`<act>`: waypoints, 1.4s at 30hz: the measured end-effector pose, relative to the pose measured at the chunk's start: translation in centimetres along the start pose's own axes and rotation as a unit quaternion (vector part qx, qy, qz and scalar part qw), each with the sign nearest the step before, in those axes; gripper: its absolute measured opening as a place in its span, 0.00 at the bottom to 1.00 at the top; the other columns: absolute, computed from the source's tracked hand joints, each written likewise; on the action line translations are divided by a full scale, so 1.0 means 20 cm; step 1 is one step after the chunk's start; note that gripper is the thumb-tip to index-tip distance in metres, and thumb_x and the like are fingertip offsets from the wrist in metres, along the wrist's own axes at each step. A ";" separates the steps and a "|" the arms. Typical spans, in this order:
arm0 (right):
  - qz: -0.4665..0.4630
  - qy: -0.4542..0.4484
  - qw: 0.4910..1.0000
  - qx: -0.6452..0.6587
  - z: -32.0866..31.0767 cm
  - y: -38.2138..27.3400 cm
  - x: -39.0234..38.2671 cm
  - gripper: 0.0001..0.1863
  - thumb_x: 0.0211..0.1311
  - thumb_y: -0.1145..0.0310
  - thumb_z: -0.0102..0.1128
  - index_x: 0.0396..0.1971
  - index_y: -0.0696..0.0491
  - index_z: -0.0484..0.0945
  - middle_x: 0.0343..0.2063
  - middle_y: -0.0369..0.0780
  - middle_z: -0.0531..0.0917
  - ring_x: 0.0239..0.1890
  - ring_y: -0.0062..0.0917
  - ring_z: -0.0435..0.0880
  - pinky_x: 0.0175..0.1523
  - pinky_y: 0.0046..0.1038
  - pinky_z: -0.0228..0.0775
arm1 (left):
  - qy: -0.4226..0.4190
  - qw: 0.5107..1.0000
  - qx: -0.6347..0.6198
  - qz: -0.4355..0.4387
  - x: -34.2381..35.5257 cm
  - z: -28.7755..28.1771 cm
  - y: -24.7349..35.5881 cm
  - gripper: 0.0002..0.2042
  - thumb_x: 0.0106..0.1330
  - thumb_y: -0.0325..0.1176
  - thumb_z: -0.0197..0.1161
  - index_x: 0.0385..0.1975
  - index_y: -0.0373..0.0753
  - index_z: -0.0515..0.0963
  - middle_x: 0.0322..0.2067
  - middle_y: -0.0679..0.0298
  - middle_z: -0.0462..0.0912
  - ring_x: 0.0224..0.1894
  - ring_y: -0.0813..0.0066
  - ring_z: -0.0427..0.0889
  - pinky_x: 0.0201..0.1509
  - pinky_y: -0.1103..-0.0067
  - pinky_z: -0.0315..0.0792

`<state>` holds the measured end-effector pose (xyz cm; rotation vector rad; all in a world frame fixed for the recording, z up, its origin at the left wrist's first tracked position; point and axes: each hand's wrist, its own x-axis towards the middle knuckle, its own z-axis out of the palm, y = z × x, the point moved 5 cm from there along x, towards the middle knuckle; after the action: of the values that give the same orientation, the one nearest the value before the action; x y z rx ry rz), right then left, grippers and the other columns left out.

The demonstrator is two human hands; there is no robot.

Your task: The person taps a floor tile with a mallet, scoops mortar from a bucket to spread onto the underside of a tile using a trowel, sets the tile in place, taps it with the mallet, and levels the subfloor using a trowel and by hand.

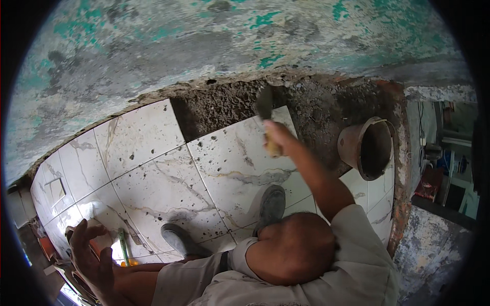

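Observation:
My right hand [279, 135] is wrapped round the pale handle of a trowel [264, 103]. The trowel's dark blade, slightly blurred, points toward the wall over a strip of grey, crumbly mortar [224, 102], close to the far edge of a white marbled tile [240, 153]. Whether the blade touches the mortar I cannot tell. At the lower left, my left hand [92, 255] is raised with its fingers curved and apart, and nothing shows in it. Dark crumbs of mortar are scattered over the tiles.
A worn wall [204, 46] with flaking green paint runs along the far side. To the right, a brown bucket [375, 148] lies tilted on rough ground. A green stick-like thing [123, 247] is near my left hand. My grey boots [270, 204] stand on the tiles.

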<state>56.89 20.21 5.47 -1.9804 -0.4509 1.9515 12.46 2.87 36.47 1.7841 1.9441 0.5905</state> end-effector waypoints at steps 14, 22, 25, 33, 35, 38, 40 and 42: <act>-0.164 0.074 0.819 -0.545 -0.37 -0.06 -0.03 0.25 0.64 0.53 0.50 0.51 0.59 0.71 0.45 0.53 0.79 0.47 0.50 0.79 0.51 0.44 0.71 | -0.012 0.999 0.008 -0.043 0.13 0.13 0.10 0.29 0.58 0.36 0.63 0.59 0.34 0.66 0.39 0.57 0.80 0.43 0.67 0.80 0.53 0.71 0.70; -0.086 0.148 0.836 -0.522 -0.77 -0.33 -0.28 0.31 0.63 0.53 0.53 0.58 0.59 0.68 0.46 0.52 0.80 0.36 0.40 0.83 0.43 0.39 0.74 | -0.010 0.999 -0.028 -0.042 0.19 0.18 0.12 0.28 0.50 0.24 0.59 0.57 0.35 0.69 0.39 0.56 0.81 0.42 0.66 0.82 0.53 0.70 0.72; -0.044 0.103 0.865 -0.489 -0.67 -0.32 -0.27 0.30 0.64 0.54 0.52 0.59 0.59 0.67 0.47 0.50 0.79 0.27 0.35 0.83 0.38 0.34 0.75 | -0.017 0.998 -0.016 -0.059 0.23 0.23 0.13 0.29 0.48 0.21 0.59 0.56 0.35 0.70 0.38 0.56 0.82 0.42 0.66 0.82 0.52 0.71 0.73; -0.153 0.192 0.742 -0.624 -0.97 -0.35 -0.12 0.32 0.60 0.53 0.58 0.61 0.55 0.68 0.37 0.48 0.82 0.23 0.32 0.82 0.33 0.34 0.74 | -0.049 0.998 0.008 -0.050 0.27 0.28 0.12 0.26 0.55 0.22 0.60 0.57 0.35 0.69 0.39 0.58 0.81 0.41 0.70 0.81 0.51 0.73 0.73; -0.151 0.277 0.765 -0.562 -1.10 -0.30 -0.15 0.29 0.62 0.50 0.55 0.57 0.55 0.71 0.47 0.50 0.79 0.45 0.42 0.78 0.49 0.39 0.71 | -0.051 0.997 0.008 -0.049 0.29 0.31 0.11 0.25 0.55 0.21 0.60 0.56 0.35 0.69 0.39 0.58 0.81 0.41 0.70 0.82 0.51 0.73 0.73; -0.222 0.247 0.731 -0.597 -1.09 -0.19 -0.16 0.29 0.61 0.48 0.55 0.55 0.53 0.73 0.50 0.48 0.79 0.52 0.44 0.77 0.54 0.40 0.70 | -0.098 0.995 0.003 -0.033 0.34 0.44 0.14 0.24 0.51 0.14 0.59 0.52 0.32 0.73 0.40 0.57 0.82 0.41 0.69 0.82 0.49 0.75 0.74; -0.242 0.243 0.729 -0.593 -1.04 -0.14 -0.17 0.28 0.60 0.48 0.56 0.54 0.52 0.73 0.48 0.48 0.80 0.51 0.44 0.78 0.54 0.41 0.71 | -0.176 0.984 0.011 0.004 0.37 0.57 0.18 0.23 0.51 0.18 0.66 0.51 0.32 0.73 0.40 0.56 0.82 0.42 0.66 0.82 0.49 0.73 0.75; -0.273 0.237 0.724 -0.588 -0.96 -0.14 -0.19 0.28 0.60 0.48 0.56 0.53 0.52 0.74 0.46 0.48 0.80 0.50 0.44 0.79 0.53 0.41 0.71 | -0.234 0.971 0.038 0.038 0.39 0.68 0.22 0.22 0.52 0.24 0.69 0.49 0.34 0.74 0.40 0.54 0.82 0.42 0.62 0.83 0.48 0.72 0.75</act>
<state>76.04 21.00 10.34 -2.3505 -2.1899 0.6339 23.40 11.18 27.72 1.8458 1.5966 0.0974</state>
